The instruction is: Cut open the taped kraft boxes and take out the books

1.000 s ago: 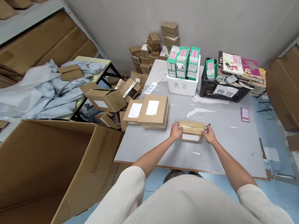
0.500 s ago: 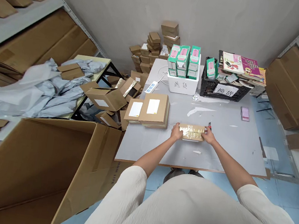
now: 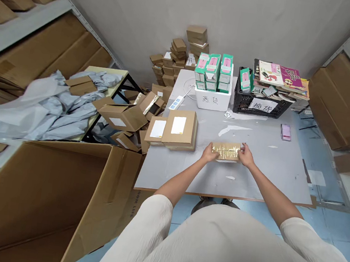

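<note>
A small cardboard box (image 3: 226, 151) with shiny clear tape across it is held between my two hands over the grey table (image 3: 266, 174). My left hand (image 3: 210, 153) grips its left end. At its right end, my right hand (image 3: 246, 155) has its fingers closed on the box's edge. The red cutter seen earlier beside the right hand is hidden now. To the left of the box lie a larger cardboard box (image 3: 180, 129) with a white label and a smaller labelled box (image 3: 155, 129).
A white bin (image 3: 212, 100) of green-and-pink boxes and a black crate (image 3: 256, 109) of books stand at the table's back. A power strip (image 3: 176, 102) and a pink item (image 3: 286, 132) lie there too. A large open carton (image 3: 119, 175) stands left.
The taped box has tilted and moved slightly, its right end a little higher, with both hands still on it. The red cutter by the right hand has gone out of sight.
</note>
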The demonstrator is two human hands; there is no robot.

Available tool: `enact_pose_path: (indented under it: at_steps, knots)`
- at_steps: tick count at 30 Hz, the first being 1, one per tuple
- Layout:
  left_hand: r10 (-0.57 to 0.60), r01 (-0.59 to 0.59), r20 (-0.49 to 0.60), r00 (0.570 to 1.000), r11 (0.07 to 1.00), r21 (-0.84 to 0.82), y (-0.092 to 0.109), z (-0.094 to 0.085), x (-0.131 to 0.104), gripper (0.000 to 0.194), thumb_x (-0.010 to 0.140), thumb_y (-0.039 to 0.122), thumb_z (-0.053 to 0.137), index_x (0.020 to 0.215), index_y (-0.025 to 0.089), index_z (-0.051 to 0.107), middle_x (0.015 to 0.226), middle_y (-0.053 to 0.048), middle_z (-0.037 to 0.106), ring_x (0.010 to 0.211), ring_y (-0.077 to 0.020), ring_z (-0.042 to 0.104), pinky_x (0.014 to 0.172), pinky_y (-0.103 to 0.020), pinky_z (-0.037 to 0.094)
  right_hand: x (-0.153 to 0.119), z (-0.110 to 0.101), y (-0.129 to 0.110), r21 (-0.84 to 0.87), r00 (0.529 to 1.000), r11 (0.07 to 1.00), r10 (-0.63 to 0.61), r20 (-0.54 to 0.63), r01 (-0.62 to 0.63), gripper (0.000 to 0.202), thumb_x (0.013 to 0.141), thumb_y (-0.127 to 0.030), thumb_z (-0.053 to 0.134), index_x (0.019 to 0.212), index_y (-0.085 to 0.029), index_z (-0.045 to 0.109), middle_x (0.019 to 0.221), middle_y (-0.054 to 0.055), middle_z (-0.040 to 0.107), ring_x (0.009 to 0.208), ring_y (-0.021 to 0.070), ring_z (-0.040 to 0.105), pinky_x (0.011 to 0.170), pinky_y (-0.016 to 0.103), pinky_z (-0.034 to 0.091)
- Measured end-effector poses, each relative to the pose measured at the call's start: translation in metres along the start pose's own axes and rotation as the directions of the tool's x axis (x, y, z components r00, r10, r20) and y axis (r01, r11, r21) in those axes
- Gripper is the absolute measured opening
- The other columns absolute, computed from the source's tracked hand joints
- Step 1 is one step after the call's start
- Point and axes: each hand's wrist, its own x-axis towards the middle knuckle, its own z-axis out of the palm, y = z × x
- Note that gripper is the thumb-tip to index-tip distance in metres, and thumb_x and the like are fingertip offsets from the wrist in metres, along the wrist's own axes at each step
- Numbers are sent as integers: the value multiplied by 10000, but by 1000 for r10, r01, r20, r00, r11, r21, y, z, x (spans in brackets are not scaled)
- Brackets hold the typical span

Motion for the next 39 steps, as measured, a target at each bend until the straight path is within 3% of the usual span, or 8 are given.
enact_pose_path:
  at_steps: [3,7,12,17,20,24,33,39]
  knots:
    - [44,-42,73,996,999,-30,21,7,6,627,846,375,832,1425,226,643,1442,-137,712,1355,-342,661,1141,-425,529,7,-14,-10,21,995,998,-65,-74,67,541,935,-374,569,1455,-237,622,1337,128,748,1179,323,713,1136,509,554]
    - [46,-48,11,999,982,183,59,23,3,607,907,542,784,1428,266,639,1735,-171,417,1617,-454,351,1264,-579,356,6,-18,-24,63,989,987,-142,-51,145,529,935,-308,528,1453,-255,623,1357,98,761,1270,318,695,1187,533,516]
    - [277,-266,-16,961,938,222,91,23,-11,650,988,535,699,1554,264,528,1586,-164,519,1475,-395,493,1217,-482,391,-1,1,-35,172,955,945,-291,53,279,608,899,-253,497,1495,-275,611,1464,65,711,1374,264,650,1223,493,496]
    - [313,-251,-115,943,893,374,85,-5,-18,591,1012,353,639,1579,257,501,1428,-153,582,1349,-362,570,1153,-468,454,2,12,-26,13,979,979,-203,-23,204,475,833,-302,637,1304,-270,686,1470,106,671,1435,332,576,1252,569,448]
    - [361,-285,-111,926,860,422,73,-21,-22,497,1031,263,568,1527,258,567,1440,-151,565,1298,-347,590,1100,-457,500,4,19,-21,47,996,995,-86,27,84,422,848,-370,669,1258,-278,633,1394,97,696,1257,313,679,1134,560,543]
    - [348,-278,-117,930,877,393,59,-31,-19,379,1040,202,512,1375,240,686,1454,-149,558,1252,-332,605,1069,-458,535,3,30,-27,162,990,984,-93,103,75,388,873,-363,663,1248,-286,599,1361,78,721,1042,254,749,990,462,605]
    - [331,-318,-14,943,915,248,54,2,-7,429,959,115,578,1356,235,690,1493,-135,545,1208,-287,655,1106,-448,552,2,-11,-22,68,997,995,-73,-17,74,317,874,-318,622,1189,-290,617,1359,54,739,1095,255,735,1028,448,576]
    - [469,-452,73,880,779,434,72,19,-16,344,936,120,607,1236,222,741,1530,-147,549,1419,-375,518,1167,-543,485,0,-30,-13,75,999,996,-40,-26,42,348,837,-277,620,1184,-285,612,1357,60,744,1114,252,740,1033,439,580]
